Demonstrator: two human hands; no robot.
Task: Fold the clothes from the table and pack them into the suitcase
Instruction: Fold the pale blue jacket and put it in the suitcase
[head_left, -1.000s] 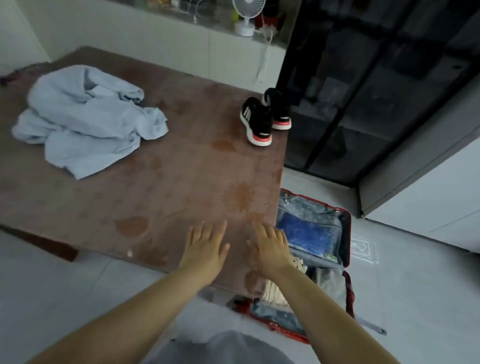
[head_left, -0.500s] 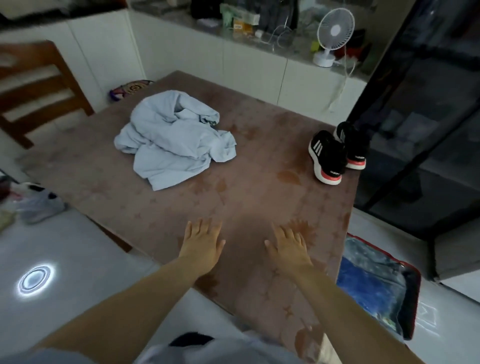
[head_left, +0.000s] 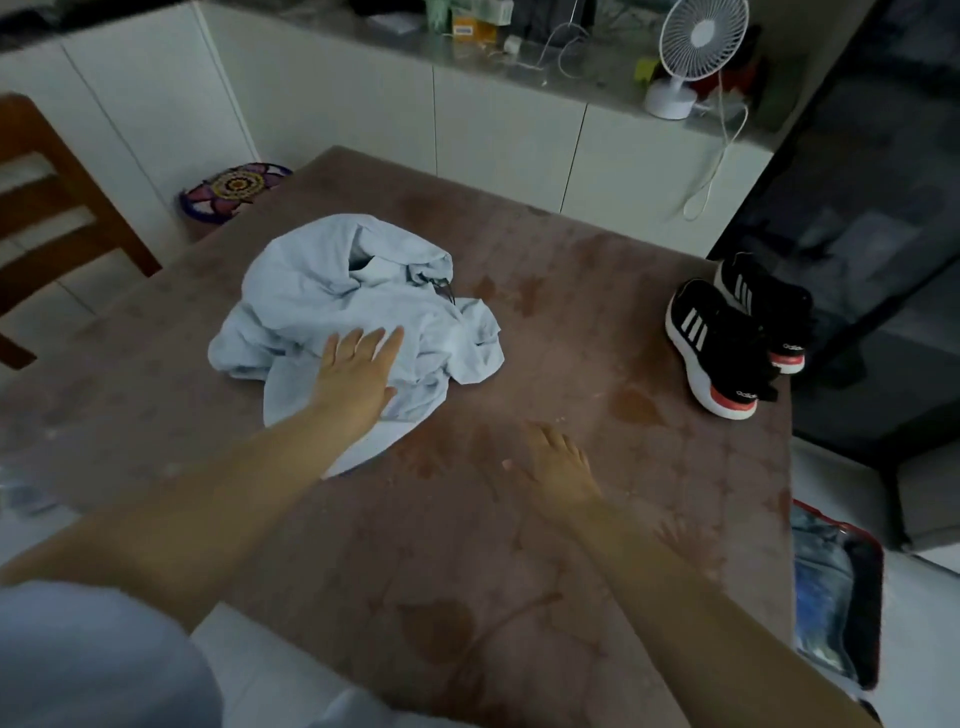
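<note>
- Brown table (head_left: 597, 519) filling the middle of the frame, patterned with darker leaf-like marks.
- Crumpled pale-blue garment (head_left: 332, 306) left of centre on the table, unfolded, a small dark tag showing near its upper folds.
- Left hand (head_left: 358, 371) stretched forward, fingers spread and flat, palm down over the near edge of the garment; open wide, nothing clasped. Touching the cloth or just above it: cannot tell.
- Right hand (head_left: 558, 467) lower and right of centre, palm down on or just over bare table, fingers loosely extended, blurred; open, holding nothing. Well apart from the garment.
- Both bare forearms running in from the bottom edge of the frame.
- Pair of black shoes (head_left: 727, 338) with white stripes and red-orange heels at the right edge of the table, side by side, touching.
- Open suitcase (head_left: 831, 587) at lower right on the floor beside the table, red-trimmed, blue contents partly visible; most of it cut off by the table edge.
- White fan (head_left: 691, 52) on the counter at upper right, cord hanging down the cabinet front.
- Wooden chair (head_left: 47, 218) at the left edge of the frame.
- Round colourful mat (head_left: 234, 189) beyond the far left corner of the table.
</note>
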